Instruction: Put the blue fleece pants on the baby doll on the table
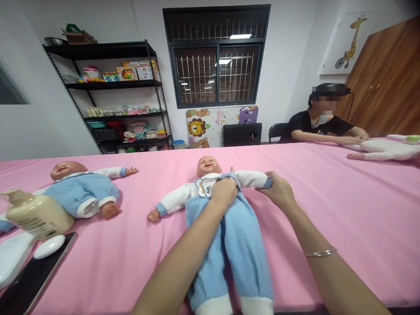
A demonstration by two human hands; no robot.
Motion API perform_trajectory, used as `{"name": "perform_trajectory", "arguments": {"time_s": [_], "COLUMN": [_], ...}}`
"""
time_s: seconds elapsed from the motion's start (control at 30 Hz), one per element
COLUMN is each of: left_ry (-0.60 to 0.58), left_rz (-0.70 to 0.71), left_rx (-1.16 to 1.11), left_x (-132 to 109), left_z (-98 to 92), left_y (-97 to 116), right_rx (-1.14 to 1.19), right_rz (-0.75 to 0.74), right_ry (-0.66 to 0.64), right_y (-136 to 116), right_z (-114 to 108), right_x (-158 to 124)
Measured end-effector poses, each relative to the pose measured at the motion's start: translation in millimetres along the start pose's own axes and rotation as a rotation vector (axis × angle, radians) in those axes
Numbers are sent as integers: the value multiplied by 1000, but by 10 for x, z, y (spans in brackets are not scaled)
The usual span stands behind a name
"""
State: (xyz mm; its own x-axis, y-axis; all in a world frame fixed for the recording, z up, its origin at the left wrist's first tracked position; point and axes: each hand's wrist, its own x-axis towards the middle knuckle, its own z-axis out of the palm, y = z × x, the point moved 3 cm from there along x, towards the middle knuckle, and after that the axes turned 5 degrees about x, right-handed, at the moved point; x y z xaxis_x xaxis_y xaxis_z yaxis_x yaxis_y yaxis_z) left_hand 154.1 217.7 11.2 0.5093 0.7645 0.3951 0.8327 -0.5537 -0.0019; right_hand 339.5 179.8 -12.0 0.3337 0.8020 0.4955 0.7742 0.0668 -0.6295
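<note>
A baby doll [207,165] lies on its back in front of me, dressed in a fluffy blue and white romper [243,232] with an animal patch on the chest. My left hand [225,191] is closed on the romper's front at the chest, thumb pointing up. My right hand [278,190] pinches the blue cuff [268,182] of the white sleeve on the right. That sleeve is stretched out sideways, and no doll hand shows at its end. At the other sleeve, the doll's bare hand [153,215] sticks out of the cuff.
Left on the pink-covered table [344,197] are a second doll [68,169] in blue, a pump bottle [39,214], a phone [39,271] and a white oval case [50,247]. A person [315,122] sits at the far right by another doll [387,148]. Shelves [108,83] stand behind.
</note>
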Motion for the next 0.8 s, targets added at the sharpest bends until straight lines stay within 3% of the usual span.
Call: {"name": "perform_trajectory", "arguments": {"time_s": [0.1,0.2,0.33,0.5,0.67,0.73,0.8], "left_ry": [9,4,4,-61,-101,-69,-22], "left_rz": [16,41,96,99,95,86,72], "left_rx": [20,34,31,5,-4,17,40], "left_x": [-8,-13,-30,-50,-70,-83,-93], "left_z": [-6,4,-5,-43,-60,-74,-87], "left_y": [15,29,50,61,81,86,90], "right_rx": [460,840,1102,1109,959,924,791], "right_rz": [123,260,367,484,630,527,289], "right_ry": [-144,-51,99,-5,42,83,102], "right_y": [63,101,132,231,373,343,231], "right_z": [-22,-37,79,259,297,287,261], "right_x": [-3,6,24,23,-5,4,14]}}
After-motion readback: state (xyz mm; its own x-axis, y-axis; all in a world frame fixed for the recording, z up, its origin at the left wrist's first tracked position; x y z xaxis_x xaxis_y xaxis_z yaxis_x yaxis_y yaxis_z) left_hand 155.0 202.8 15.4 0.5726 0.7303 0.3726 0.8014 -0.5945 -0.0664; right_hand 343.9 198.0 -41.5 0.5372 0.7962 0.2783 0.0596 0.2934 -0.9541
